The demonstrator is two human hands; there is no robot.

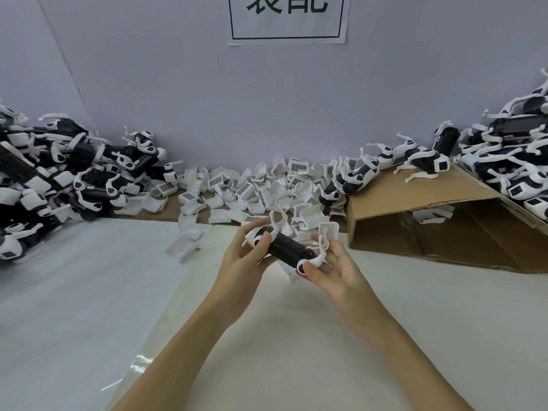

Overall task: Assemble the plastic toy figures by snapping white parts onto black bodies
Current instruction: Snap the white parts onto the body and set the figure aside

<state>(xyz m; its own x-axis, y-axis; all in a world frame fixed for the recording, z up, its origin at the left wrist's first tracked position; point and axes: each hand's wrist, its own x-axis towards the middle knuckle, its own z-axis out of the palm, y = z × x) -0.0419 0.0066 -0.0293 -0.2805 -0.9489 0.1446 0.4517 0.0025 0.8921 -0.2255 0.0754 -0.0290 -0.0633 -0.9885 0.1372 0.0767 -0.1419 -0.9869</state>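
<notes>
Midway through an assembly, my two hands hold one toy figure point(286, 247) in the air above the middle of the tabletop point(89, 292). My left hand point(246, 256) grips the far-left end, its fingers curled round a white piece already on the black body, thumb pressed on top. My right hand point(335, 268) cradles the near-right end, its fingers loosely curled round the white curved legs there, thumb set against the round white joint. By my reading, the step in hand is seating a white part on this body; whether it has clicked home I cannot tell, since my fingers cover the joints.

The next move, as I judge it, calls for a firm squeeze along the body's length with the part kept square, then a check that no leg stands loose. The thin white legs look springy and could bend or pop off under crooked pressure.

Beyond my hands, loose white parts point(252, 188) lie heaped along the far edge. A pile of black-and-white figures point(59, 173) fills the far-left corner. Another pile point(510, 161) spills over a flattened cardboard box point(430, 221) at the far right. A paper sign point(287, 19) hangs on the back wall.
</notes>
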